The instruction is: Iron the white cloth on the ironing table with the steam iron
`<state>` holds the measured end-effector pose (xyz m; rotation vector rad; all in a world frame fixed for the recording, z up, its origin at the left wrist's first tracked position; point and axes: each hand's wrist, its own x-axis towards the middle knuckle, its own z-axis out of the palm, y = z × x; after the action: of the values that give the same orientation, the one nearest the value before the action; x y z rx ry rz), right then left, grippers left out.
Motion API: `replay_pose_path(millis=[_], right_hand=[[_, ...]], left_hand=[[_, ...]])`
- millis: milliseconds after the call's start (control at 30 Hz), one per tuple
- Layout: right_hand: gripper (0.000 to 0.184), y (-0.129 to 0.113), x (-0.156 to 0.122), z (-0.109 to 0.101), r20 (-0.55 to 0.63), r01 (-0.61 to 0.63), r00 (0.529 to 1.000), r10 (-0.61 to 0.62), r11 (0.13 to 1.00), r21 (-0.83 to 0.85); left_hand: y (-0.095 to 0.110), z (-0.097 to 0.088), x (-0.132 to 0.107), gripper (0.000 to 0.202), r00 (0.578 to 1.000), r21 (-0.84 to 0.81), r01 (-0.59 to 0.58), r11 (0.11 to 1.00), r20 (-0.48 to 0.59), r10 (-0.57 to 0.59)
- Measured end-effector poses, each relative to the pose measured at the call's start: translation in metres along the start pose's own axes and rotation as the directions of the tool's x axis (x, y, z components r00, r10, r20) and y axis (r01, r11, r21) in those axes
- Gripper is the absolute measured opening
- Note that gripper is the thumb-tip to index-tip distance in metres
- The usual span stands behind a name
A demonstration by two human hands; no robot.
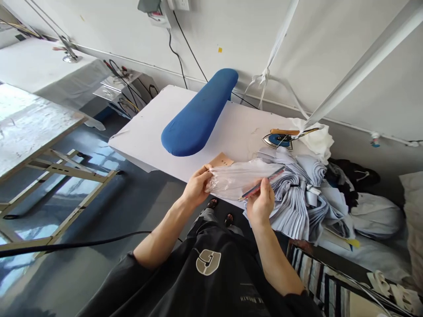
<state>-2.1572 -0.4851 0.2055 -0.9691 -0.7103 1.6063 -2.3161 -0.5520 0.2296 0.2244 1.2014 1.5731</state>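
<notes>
My left hand (197, 187) pinches one end of a clear plastic bag (236, 180), and my right hand (261, 201) grips its other end near a red and dark strip along the bag's edge (262, 183). The bag is crumpled and held stretched between my hands, above the front edge of a white ironing table (145, 132). Just behind it lies a small kraft paper tag (220, 160). Pale blue pleated garments (292, 200) are heaped close to my right hand, partly hidden by it.
A blue padded sleeve board (197, 113) stands on the table. Behind the heap rest a steam iron (280, 140) and white cloth. A black cable (82, 241) crosses the floor, wooden-legged table stands left, and dark and white bundles lie right.
</notes>
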Motion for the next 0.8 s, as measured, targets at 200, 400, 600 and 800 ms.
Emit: replay_pose_path(millis=[200, 400, 600, 800], right_hand=[[0.036, 0.007, 0.047, 0.020, -0.294, 0.231, 0.934, -0.201, 0.970, 0.072], [0.039, 0.009, 0.069, 0.053, -0.185, 0.233, 0.957, -0.225, 0.972, 0.026], [0.046, 0.037, 0.069, 0.103, -0.121, 0.185, 0.976, -0.182, 0.983, 0.009], [0.040, 0.053, 0.073, 0.123, -0.081, 0.228, 0.970, -0.231, 0.973, -0.035]], left_hand=[[0.054, -0.024, 0.033, 0.036, 0.929, 0.208, 0.208, 0.956, 0.264, -0.260], [0.087, -0.056, 0.069, 0.028, 0.984, 0.684, -0.166, 0.711, 0.157, 0.078], [0.106, -0.065, 0.085, 0.036, 0.948, 0.755, -0.286, 0.590, 0.133, 0.289], [0.137, -0.097, 0.098, 0.042, 0.932, 0.810, -0.361, 0.463, 0.294, 0.213]])
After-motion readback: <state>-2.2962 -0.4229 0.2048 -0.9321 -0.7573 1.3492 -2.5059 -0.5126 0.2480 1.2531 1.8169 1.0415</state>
